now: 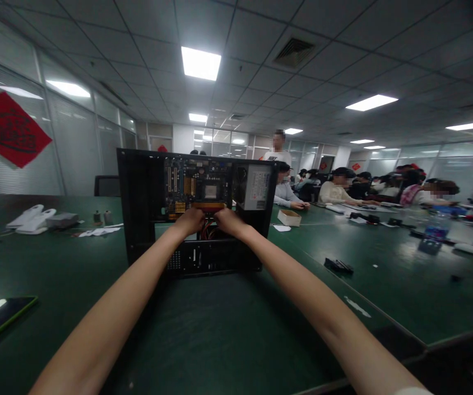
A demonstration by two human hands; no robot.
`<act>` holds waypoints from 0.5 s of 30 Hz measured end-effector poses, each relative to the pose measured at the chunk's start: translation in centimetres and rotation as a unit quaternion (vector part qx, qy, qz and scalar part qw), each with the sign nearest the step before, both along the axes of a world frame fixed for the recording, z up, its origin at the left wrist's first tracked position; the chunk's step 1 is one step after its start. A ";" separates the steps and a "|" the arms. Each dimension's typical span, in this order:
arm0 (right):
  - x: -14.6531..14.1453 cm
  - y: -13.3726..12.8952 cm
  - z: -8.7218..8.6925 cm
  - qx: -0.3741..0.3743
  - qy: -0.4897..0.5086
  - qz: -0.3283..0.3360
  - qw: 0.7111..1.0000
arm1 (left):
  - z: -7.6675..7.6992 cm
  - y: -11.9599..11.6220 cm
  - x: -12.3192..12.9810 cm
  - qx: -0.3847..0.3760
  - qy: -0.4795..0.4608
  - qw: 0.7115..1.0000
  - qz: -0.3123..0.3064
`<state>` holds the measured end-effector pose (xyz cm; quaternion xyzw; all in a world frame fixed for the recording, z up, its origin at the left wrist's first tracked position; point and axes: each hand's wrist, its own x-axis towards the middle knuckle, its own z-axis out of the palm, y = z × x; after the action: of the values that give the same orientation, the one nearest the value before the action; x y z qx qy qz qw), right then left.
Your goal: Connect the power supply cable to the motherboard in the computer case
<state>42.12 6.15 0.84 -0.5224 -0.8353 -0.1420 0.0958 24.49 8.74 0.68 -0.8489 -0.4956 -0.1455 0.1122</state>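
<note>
An open black computer case (144,192) stands upright on the green table, its inside facing me. The motherboard (197,174) fills its upper middle, with a silver processor (210,191) on it. Just below the processor lies an orange RAM stick (209,207), long side level. My left hand (191,221) is closed at its left end, and my right hand (229,220) is closed at its right end. Fingertips are partly hidden, and whether the stick sits in a slot I cannot tell. Coloured cables (209,230) hang between my hands. The power supply (257,187) is at the upper right.
A tablet-like device (1,318) lies at the near left. Farther back are white objects (31,218) and a grey box (62,220). To the right are a small open carton (290,218), a black part (338,266) and a clear bottle (436,227). Several people sit beyond.
</note>
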 end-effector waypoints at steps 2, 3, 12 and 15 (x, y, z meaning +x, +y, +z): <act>0.5 -0.8 0.1 0.022 0.002 0.003 1.000 | 0.0 -0.2 -0.3 0.005 -0.006 1.000 0.001; 1.0 -1.3 0.0 0.035 0.002 0.003 0.999 | 0.1 -0.4 -0.5 0.010 -0.011 1.000 0.001; 11.0 -5.3 -3.6 0.196 -0.171 0.152 0.954 | -1.4 -8.1 -1.6 0.041 -0.074 0.996 0.001; 12.1 -5.4 -4.5 0.216 -0.174 0.160 0.947 | -2.7 -9.4 -0.8 0.030 -0.078 0.996 0.038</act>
<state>54.20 0.74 -3.63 -0.3155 -0.8612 -0.3901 0.0809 23.66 -0.64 -1.98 -0.8119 -0.5299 -0.2219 0.1043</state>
